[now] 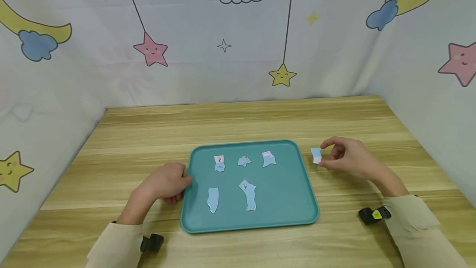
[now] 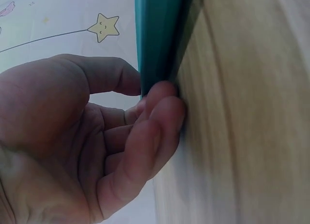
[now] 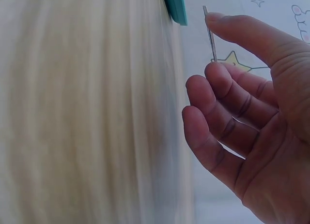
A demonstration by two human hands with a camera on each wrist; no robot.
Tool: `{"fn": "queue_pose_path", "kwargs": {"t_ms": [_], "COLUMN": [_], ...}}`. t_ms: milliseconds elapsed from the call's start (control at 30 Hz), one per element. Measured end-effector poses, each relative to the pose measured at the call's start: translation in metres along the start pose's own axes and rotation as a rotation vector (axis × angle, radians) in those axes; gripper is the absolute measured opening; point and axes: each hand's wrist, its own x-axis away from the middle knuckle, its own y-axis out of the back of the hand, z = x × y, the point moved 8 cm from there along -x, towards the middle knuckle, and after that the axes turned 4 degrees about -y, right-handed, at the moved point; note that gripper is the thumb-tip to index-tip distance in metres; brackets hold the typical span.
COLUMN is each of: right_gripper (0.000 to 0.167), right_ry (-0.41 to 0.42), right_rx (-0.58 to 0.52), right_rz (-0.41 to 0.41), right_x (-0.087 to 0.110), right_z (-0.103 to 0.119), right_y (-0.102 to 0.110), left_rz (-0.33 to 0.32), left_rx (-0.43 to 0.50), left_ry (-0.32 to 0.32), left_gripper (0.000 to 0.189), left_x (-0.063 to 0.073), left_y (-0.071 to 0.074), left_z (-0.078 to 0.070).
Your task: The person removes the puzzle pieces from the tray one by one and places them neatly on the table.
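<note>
My left hand [image 1: 170, 181] grips the left rim of a teal tray [image 1: 282, 202]. In the left wrist view its thumb and curled fingers [image 2: 167, 120] meet at the tray's edge. To the right of the tray, my right hand [image 1: 347, 156] holds a small blue-and-white scrap of torn paper [image 1: 316, 156] between thumb and fingers. That scrap appears edge-on in the right wrist view, above the tabletop. Several torn paper pieces lie apart on the tray, among them a long one [image 1: 250, 195], a curved one [image 1: 213, 199] and one with a small red figure [image 1: 219, 163].
The tray lies on a wood-grain table [image 1: 245, 251]. A white cloth [image 1: 193, 82] printed with stars and moons hangs behind and along both sides. Black wrist straps with small devices sit on the left [image 1: 151, 243] and right [image 1: 372, 215] forearms.
</note>
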Motion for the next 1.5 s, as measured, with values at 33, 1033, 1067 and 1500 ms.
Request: {"fn": "queue_pose_path", "kwargs": {"t_ms": [33,1033,1067,1500], "right_gripper": [0.046,0.048,0.047,0.050], "right_ry": [0.000,-0.062,-0.064,-0.101], "right_rx": [0.000,-0.052,-0.053,-0.076], "right_rz": [0.001,0.040,0.045,0.090], "right_x": [-0.001,-0.012,-0.013,-0.023], "right_z": [0.000,-0.014,-0.015,-0.021], "right_y": [0.000,0.008,0.008,0.010], "left_rz": [-0.001,0.008,0.007,0.010], "left_rx": [0.003,-0.021,-0.021,-0.015], "left_ry": [0.004,-0.005,-0.006,0.002], "left_gripper": [0.029,0.034,0.034,0.035], "left_x": [0.001,0.002,0.002,0.002], "left_y": [0.000,0.000,0.000,-0.001], "left_z": [0.000,-0.004,-0.004,-0.001]}}
